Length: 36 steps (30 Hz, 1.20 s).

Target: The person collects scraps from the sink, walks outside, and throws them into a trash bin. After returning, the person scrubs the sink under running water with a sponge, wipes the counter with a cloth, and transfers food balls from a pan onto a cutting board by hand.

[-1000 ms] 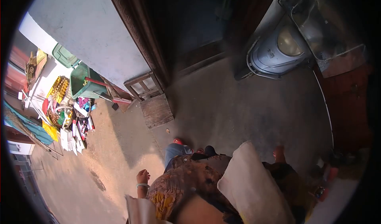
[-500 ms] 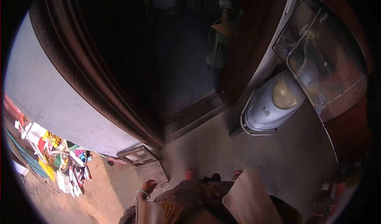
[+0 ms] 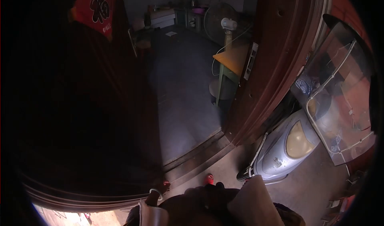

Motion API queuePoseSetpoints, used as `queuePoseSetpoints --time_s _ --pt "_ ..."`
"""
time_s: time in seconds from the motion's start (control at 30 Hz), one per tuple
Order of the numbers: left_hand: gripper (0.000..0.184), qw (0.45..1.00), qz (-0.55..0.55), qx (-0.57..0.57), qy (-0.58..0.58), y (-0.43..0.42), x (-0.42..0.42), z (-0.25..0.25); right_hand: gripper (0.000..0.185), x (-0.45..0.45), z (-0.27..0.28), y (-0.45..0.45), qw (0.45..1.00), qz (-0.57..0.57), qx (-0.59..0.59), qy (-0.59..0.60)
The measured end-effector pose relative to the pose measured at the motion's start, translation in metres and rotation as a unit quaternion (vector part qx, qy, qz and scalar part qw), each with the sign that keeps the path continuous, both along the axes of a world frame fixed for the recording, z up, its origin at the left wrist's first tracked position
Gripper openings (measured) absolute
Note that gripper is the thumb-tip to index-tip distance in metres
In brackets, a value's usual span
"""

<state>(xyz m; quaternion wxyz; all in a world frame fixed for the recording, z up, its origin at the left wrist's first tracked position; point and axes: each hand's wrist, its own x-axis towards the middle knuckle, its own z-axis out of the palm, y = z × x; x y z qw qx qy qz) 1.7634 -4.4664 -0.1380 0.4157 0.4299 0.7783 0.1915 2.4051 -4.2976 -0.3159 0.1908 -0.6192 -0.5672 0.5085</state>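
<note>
My left hand (image 3: 165, 184), a pale bracelet (image 3: 156, 193) on its wrist, is low in the head view beside the dark door frame (image 3: 160, 162). It is small and dark, so its finger pose is unclear. A sliver of my right hand (image 3: 246, 178) shows beside the pale sleeve (image 3: 256, 202), near the front wheel of a silver scooter (image 3: 280, 154); its fingers are mostly hidden. Between the hands, a red shoe (image 3: 210, 179) shows on the ground below the doorway's raised sill (image 3: 200, 156).
Beyond the sill, a dark floor (image 3: 184, 90) leads to a fan (image 3: 229, 24), an orange-topped table (image 3: 232, 60) and white boxes (image 3: 163, 18). A red sign (image 3: 96, 10) hangs on the left door. The scooter's clear windshield (image 3: 340, 94) spreads at right.
The view has moved closer to the doorway, and more of the room shows. The outdoor pile has slid almost out of view at lower left. My left hand is now beside the door frame.
</note>
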Motion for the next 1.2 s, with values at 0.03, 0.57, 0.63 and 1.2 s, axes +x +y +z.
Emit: queuePoseSetpoints --time_s 0.03,0.57,0.63,1.2 --pt "0.035 0.998 0.032 -0.034 -0.034 -0.006 -0.004 0.002 0.026 -0.024 0.018 0.056 0.973 -0.072 -0.18 0.126" --pt "0.024 0.915 0.297 -0.111 -0.248 0.322 -0.166 0.02 0.03 -0.473 0.214 0.512 0.937 0.344 -0.045 0.047" --pt "0.025 0.886 0.324 -0.159 -0.292 0.403 -0.2 0.037 0.029 -0.484 0.217 0.549 0.939 0.115 -0.26 0.192" --pt "0.038 0.964 0.077 -0.033 -0.252 0.963 -0.401 0.163 0.024 -0.62 0.301 0.889 0.905 -0.193 -0.277 0.26"
